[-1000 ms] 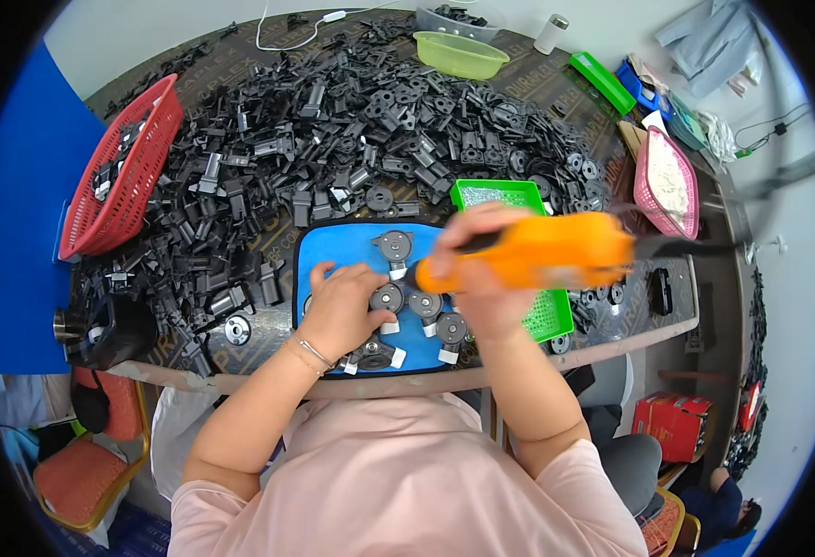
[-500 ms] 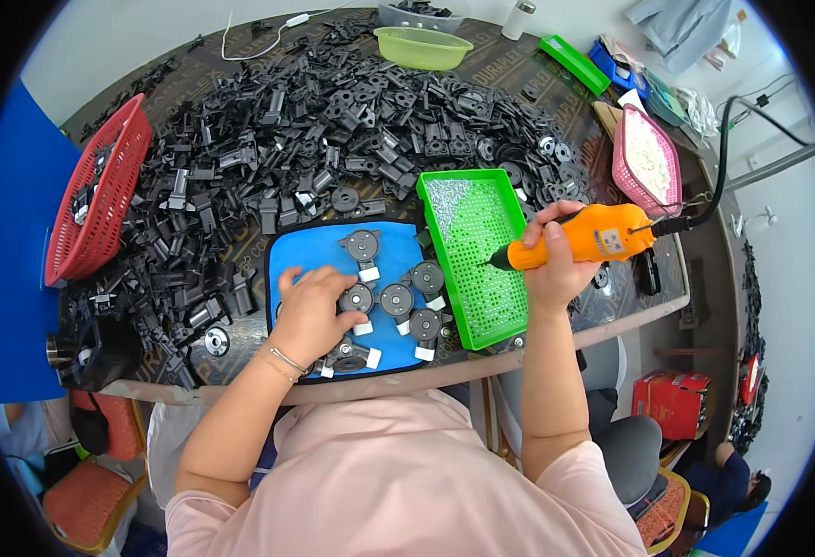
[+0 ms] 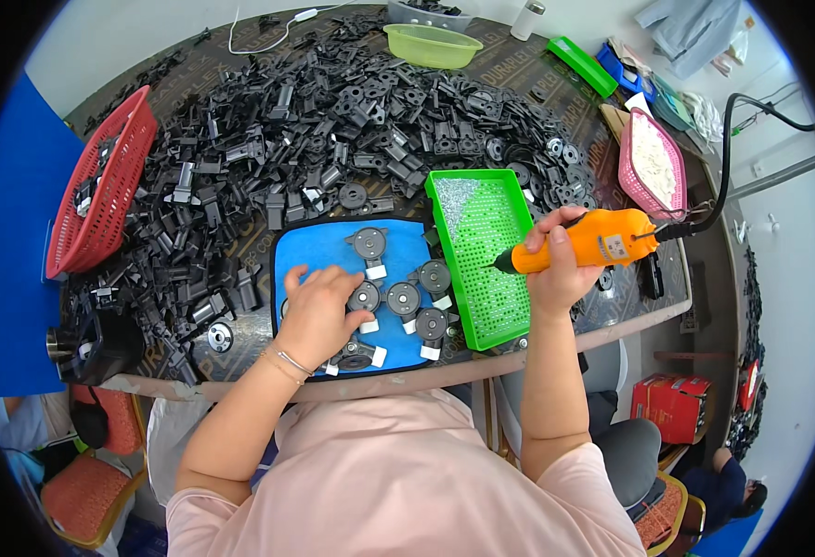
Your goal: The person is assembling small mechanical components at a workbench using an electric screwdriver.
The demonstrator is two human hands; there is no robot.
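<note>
My right hand [image 3: 563, 265] is wrapped around an orange electric screwdriver [image 3: 602, 239]. The tool lies nearly level, its dark tip over a green perforated tray [image 3: 468, 316] whose holes hold many small screws [image 3: 456, 197]. On a blue mat [image 3: 315, 243] my left hand [image 3: 319, 311] rests with thumb and forefinger on either side of a round black plastic part [image 3: 364, 297] with a white tab, closed on it. Similar black assemblies [image 3: 404, 299] with white tabs lie around it. One more part, mostly hidden, shows under my left wrist.
A large heap of loose black plastic parts [image 3: 333, 121] covers the table behind the mat. A red basket [image 3: 101, 186] stands at the left, a pink basket [image 3: 653, 167] of white pieces at the right. From the screwdriver a black cable [image 3: 725, 176] runs up and right.
The view has shifted slightly, so the table things sit a little further right. Both hands keep nearly the same hold; the screwdriver tip stays over the green tray.
</note>
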